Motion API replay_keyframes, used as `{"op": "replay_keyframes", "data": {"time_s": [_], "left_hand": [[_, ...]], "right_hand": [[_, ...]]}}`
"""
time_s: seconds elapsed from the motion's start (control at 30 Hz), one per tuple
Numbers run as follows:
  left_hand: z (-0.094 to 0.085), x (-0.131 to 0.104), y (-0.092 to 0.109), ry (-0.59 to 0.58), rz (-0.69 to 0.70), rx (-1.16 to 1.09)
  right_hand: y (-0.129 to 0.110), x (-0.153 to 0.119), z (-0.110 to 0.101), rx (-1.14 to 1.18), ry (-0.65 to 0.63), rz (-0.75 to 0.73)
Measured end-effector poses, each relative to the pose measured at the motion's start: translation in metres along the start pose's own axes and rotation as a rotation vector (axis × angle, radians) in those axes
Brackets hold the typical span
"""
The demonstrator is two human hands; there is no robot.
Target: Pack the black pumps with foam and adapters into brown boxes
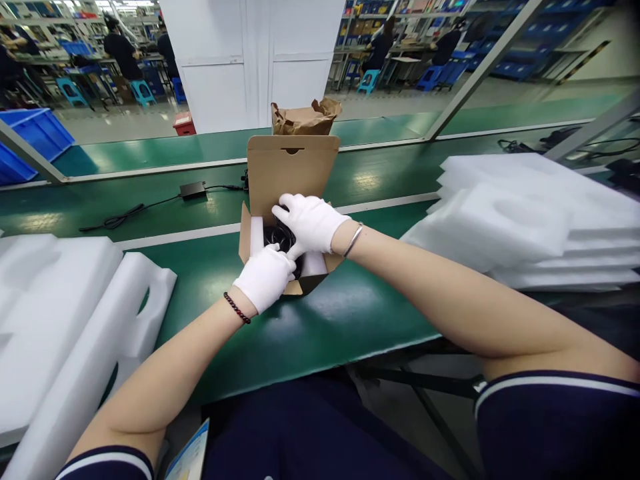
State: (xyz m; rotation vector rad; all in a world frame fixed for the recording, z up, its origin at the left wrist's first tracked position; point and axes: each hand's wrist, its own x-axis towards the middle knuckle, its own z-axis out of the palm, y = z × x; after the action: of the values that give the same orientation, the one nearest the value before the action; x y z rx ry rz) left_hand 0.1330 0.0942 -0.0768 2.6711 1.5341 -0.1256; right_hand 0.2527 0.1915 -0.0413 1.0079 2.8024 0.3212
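Observation:
An open brown cardboard box (294, 170) stands in front of me with its lid raised. White foam pieces (257, 233) line its sides, and a coiled black cable (280, 235) lies between them. My right hand (313, 223), in a white glove, reaches over the coil from the right, thumb and fingers spread apart. From the front left, my gloved left hand (265, 277) reaches in with fingers curled at the coil's near side, close to the right thumb. Both hands hide part of the cable and the box's inside.
Behind the box are crumpled brown paper (305, 119) and a black power adapter (193, 191) with its cord. White foam sheets (505, 213) are stacked at right, more foam (65, 320) at left. A blue bin (37, 140) sits far left. Several people work in the background.

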Motion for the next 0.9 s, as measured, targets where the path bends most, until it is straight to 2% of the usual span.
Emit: {"op": "replay_keyframes", "data": {"time_s": [0.07, 0.13, 0.2, 0.3, 0.33, 0.37, 0.4, 0.43, 0.5, 0.53, 0.6, 0.63, 0.67, 0.73, 0.77, 0.8, 0.83, 0.9], "left_hand": [[0.004, -0.001, 0.002, 0.014, -0.021, -0.002], [0.013, -0.009, 0.003, 0.088, -0.041, -0.030], [0.027, -0.025, 0.000, 0.268, -0.031, -0.079], [0.053, -0.048, -0.018, 0.687, -0.151, -0.184], [0.059, -0.051, -0.025, 0.776, -0.186, -0.234], [0.062, -0.051, -0.032, 0.811, -0.180, -0.278], [0.063, -0.048, -0.038, 0.782, -0.115, -0.299], [0.061, -0.043, -0.043, 0.696, -0.003, -0.289], [0.048, -0.028, -0.046, 0.474, 0.210, -0.174], [0.040, -0.022, -0.046, 0.382, 0.260, -0.098], [0.023, -0.012, -0.040, 0.259, 0.270, 0.013], [0.017, -0.009, -0.037, 0.222, 0.254, 0.042], [0.012, -0.008, -0.034, 0.195, 0.239, 0.057], [0.007, -0.007, -0.029, 0.167, 0.220, 0.065], [0.005, -0.007, -0.029, 0.164, 0.214, 0.062], [0.005, -0.006, -0.029, 0.166, 0.212, 0.054], [0.006, -0.004, -0.029, 0.171, 0.213, 0.039], [0.011, -0.001, -0.032, 0.198, 0.217, -0.033]], "right_hand": [[0.005, 0.008, 0.000, 0.036, -0.132, -0.041], [0.009, 0.016, 0.002, 0.061, -0.250, -0.090], [0.009, 0.021, 0.006, 0.037, -0.261, -0.131], [0.001, 0.024, 0.013, -0.028, -0.223, -0.148], [-0.003, 0.025, 0.015, -0.038, -0.221, -0.142], [-0.006, 0.027, 0.016, -0.034, -0.223, -0.129], [-0.008, 0.029, 0.017, -0.015, -0.225, -0.110], [-0.008, 0.030, 0.016, 0.011, -0.230, -0.098], [-0.001, 0.029, 0.011, 0.063, -0.255, -0.106], [0.006, 0.025, 0.007, 0.105, -0.278, -0.138], [0.026, 0.007, 0.002, 0.261, -0.274, -0.215], [0.038, -0.007, 0.002, 0.379, -0.198, -0.215], [0.049, -0.022, 0.006, 0.516, -0.061, -0.168], [0.064, -0.047, 0.024, 0.790, 0.291, 0.046], [0.066, -0.055, 0.038, 0.909, 0.422, 0.172], [0.066, -0.057, 0.055, 1.018, 0.465, 0.262], [0.062, -0.054, 0.071, 1.117, 0.454, 0.309], [0.048, -0.036, 0.102, 1.333, 0.442, 0.272]]}}
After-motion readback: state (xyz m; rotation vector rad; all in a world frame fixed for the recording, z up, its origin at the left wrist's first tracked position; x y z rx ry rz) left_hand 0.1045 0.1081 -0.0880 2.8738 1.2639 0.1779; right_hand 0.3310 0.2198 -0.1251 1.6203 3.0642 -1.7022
